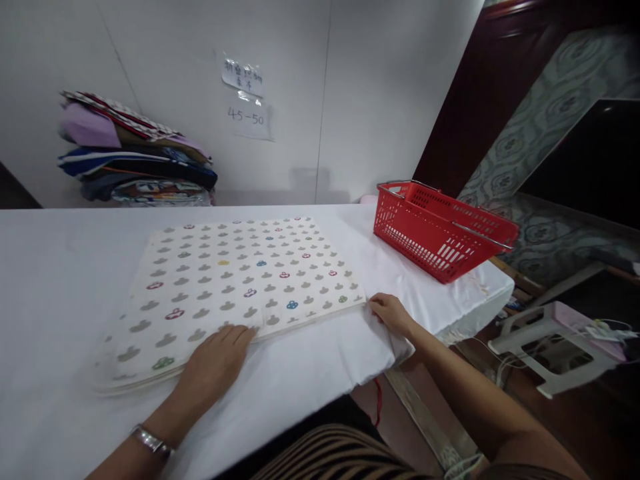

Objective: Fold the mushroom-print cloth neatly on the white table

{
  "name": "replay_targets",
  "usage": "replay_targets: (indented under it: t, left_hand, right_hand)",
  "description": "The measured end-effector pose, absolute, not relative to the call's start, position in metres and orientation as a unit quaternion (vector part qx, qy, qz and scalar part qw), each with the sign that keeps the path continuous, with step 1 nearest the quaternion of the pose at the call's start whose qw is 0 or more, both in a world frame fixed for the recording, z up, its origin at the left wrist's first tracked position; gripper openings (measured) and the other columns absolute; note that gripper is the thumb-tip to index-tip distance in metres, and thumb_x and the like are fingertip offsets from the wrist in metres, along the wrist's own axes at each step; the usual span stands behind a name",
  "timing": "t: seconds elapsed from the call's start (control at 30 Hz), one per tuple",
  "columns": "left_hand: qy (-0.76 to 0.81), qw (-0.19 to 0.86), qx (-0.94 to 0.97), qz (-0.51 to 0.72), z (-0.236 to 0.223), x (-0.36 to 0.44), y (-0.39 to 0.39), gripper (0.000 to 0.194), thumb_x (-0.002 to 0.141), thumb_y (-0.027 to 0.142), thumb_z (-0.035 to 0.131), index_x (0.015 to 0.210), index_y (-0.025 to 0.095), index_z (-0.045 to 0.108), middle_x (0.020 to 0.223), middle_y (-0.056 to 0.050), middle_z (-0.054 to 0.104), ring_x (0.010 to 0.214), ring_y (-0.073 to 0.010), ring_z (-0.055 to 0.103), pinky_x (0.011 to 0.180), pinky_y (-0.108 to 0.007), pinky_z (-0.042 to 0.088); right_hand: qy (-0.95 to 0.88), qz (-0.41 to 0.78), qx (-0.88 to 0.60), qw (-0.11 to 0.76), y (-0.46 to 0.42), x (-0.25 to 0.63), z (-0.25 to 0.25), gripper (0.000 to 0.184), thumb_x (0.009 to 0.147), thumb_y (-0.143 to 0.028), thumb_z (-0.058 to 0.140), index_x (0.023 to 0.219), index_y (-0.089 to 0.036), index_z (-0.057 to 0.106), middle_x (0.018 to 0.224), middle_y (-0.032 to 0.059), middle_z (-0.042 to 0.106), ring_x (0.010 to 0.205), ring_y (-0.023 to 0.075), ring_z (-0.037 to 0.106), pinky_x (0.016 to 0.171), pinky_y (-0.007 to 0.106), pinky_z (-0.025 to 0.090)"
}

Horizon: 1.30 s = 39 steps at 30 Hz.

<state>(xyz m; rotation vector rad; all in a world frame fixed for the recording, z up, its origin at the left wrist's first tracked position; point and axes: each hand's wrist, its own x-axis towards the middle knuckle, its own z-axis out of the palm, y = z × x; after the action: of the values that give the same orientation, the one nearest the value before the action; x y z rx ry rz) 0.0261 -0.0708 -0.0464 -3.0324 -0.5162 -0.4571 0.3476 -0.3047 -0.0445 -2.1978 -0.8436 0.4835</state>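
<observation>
A folded white cloth [235, 280] printed with grey and coloured mushroom-like shapes lies flat on the white-covered table. Its near edge shows stacked layers. My left hand [220, 353] rests over that near edge, left of its middle, with the fingers lying on the cloth and the thumb side out of sight. At the near right corner, my right hand [390, 312] pinches the cloth between thumb and fingertips.
A red plastic basket [430, 230] with metal handles stands at the table's right end. Several folded fabrics [140, 157] are stacked at the back left. Paper notes [245, 97] hang on the wall. A white stool [555, 333] stands on the floor at right.
</observation>
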Motion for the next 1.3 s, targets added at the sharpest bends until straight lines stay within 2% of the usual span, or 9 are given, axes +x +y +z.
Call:
replay_targets:
  t: [0.07,0.17,0.53,0.73,0.9,1.3]
  left_hand:
    - [-0.165,0.021,-0.975,-0.15,-0.047,0.026,-0.071,0.037,0.082,0.012,0.032,0.1,0.017,0.063,0.097,-0.009,0.066,0.092,-0.0235,0.059,0.082,-0.039,0.047]
    - [-0.163,0.031,-0.975,-0.151,-0.05,0.025,-0.071,0.038,0.082,0.01,0.032,0.103,0.016,0.062,0.099,-0.01,0.065,0.094,-0.0238,0.058,0.083,-0.039,0.047]
    - [-0.164,0.043,-0.973,-0.155,-0.052,0.026,-0.072,0.037,0.082,0.01,0.033,0.102,0.014,0.063,0.098,-0.01,0.065,0.093,-0.0243,0.058,0.081,-0.039,0.047]
    - [-0.162,0.032,-0.971,-0.174,-0.057,0.023,-0.071,0.038,0.082,0.01,0.032,0.104,0.016,0.062,0.1,-0.009,0.065,0.096,-0.0238,0.058,0.086,-0.04,0.046]
    - [-0.159,0.014,-0.975,-0.153,-0.058,0.024,-0.07,0.038,0.082,0.01,0.033,0.105,0.015,0.062,0.1,-0.009,0.064,0.095,-0.0238,0.057,0.085,-0.04,0.045]
    - [-0.161,0.016,-0.975,-0.151,-0.058,0.025,-0.071,0.037,0.081,0.01,0.035,0.104,0.016,0.064,0.099,-0.009,0.063,0.095,-0.0235,0.055,0.082,-0.038,0.044]
  right_hand:
    - [-0.279,0.26,-0.848,0.368,-0.298,0.346,-0.041,0.013,0.079,-0.023,0.05,0.07,-0.017,0.057,0.055,-0.0038,0.056,0.04,0.0068,0.045,0.039,0.019,0.032]
    - [-0.253,0.308,-0.841,0.365,-0.29,0.347,-0.035,0.015,0.079,-0.023,0.052,0.066,-0.017,0.055,0.054,-0.0032,0.058,0.034,0.0057,0.044,0.034,0.019,0.028]
    - [-0.23,0.354,-0.83,0.364,-0.281,0.351,-0.03,0.02,0.073,-0.021,0.059,0.055,-0.016,0.052,0.045,-0.0028,0.056,0.032,0.0068,0.045,0.029,0.018,0.022]
    - [-0.215,0.375,-0.81,0.395,-0.288,0.358,-0.026,0.018,0.075,-0.019,0.056,0.058,-0.016,0.05,0.044,-0.0048,0.052,0.034,0.0053,0.044,0.032,0.017,0.022]
    - [-0.203,0.38,-0.807,0.404,-0.293,0.361,-0.03,0.019,0.074,-0.019,0.059,0.057,-0.015,0.05,0.042,-0.0047,0.05,0.033,0.0056,0.043,0.031,0.018,0.02]
    - [-0.228,0.362,-0.794,0.432,-0.292,0.36,-0.036,0.013,0.072,-0.017,0.063,0.068,-0.017,0.051,0.055,-0.0033,0.061,0.038,0.0057,0.049,0.031,0.016,0.024]
